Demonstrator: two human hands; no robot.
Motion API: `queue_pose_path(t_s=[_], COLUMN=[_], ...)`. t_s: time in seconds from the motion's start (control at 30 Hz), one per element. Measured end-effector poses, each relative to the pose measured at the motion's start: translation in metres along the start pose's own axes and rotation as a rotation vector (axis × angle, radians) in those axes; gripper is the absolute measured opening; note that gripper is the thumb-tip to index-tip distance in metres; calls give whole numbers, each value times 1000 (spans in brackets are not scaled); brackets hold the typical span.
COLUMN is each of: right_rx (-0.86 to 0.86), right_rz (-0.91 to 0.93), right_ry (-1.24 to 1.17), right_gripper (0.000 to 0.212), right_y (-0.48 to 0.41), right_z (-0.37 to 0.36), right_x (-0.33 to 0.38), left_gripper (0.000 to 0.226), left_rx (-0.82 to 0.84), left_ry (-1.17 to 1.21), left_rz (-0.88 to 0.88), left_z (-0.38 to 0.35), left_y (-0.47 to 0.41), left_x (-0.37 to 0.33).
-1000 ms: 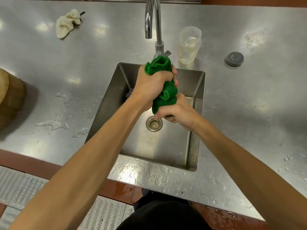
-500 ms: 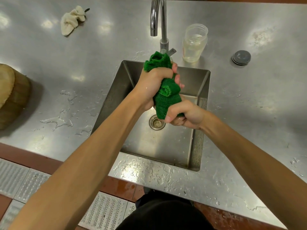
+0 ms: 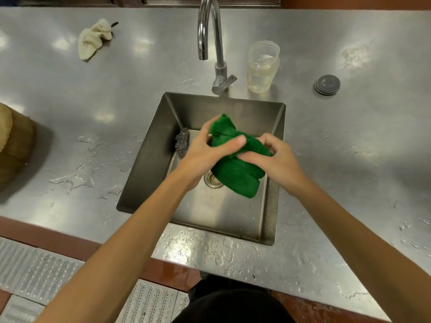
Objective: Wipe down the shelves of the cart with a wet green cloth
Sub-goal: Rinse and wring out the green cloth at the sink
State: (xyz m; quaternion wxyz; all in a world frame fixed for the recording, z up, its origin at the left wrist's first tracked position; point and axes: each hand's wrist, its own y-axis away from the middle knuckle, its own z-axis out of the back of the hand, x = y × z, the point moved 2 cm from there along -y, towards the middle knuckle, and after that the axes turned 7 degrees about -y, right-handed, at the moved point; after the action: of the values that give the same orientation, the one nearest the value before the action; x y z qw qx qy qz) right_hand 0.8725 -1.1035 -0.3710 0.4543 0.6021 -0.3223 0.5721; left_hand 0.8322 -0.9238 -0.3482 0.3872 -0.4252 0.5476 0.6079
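Observation:
A bunched green cloth (image 3: 235,171) hangs over the steel sink (image 3: 158,145), above the drain. My left hand (image 3: 207,152) grips its upper part, thumb lying across the top. My right hand (image 3: 277,159) pinches the cloth from the right side, fingers curled into the fabric. The lower end of the cloth droops loose below both hands. No cart is in view.
A curved tap (image 3: 210,38) stands behind the sink, with no water running. A clear plastic jar (image 3: 262,67) and a grey round lid (image 3: 327,84) sit to the right. A beige rag (image 3: 93,39) lies far left. Steel wool (image 3: 182,145) rests in the sink. The counter holds puddles.
Both hands have dropped lower into the sink with the cloth. The tight vertical twist has loosened, and the cloth now spreads wider and hangs below my hands.

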Motion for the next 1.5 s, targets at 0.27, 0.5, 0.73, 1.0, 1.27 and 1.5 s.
queue_pose_path(t_s=[0.27, 0.5, 0.73, 1.0, 1.27, 1.5], right_rx=[-192, -298, -432, -462, -602, -464], right_rz=[218, 152, 192, -274, -530, -440], right_ry=[199, 349, 88, -509, 40, 382], right_gripper=[23, 26, 26, 32, 21, 62], right_y=[23, 58, 98, 144, 177, 175], right_z=[44, 87, 139, 232, 231, 187], right_x=[3, 6, -19, -96, -160, -159], left_gripper=[81, 35, 60, 40, 48, 62], left_rx=[56, 222, 225, 172, 101, 184], left_ry=[-213, -280, -251, -150, -929, -1091], left_rz=[-30, -55, 130, 397, 348, 207], left_z=[-31, -82, -128, -137, -145, -150], left_y=[1, -2, -5, -1, 12, 10], left_x=[10, 9, 33, 98, 167, 159])
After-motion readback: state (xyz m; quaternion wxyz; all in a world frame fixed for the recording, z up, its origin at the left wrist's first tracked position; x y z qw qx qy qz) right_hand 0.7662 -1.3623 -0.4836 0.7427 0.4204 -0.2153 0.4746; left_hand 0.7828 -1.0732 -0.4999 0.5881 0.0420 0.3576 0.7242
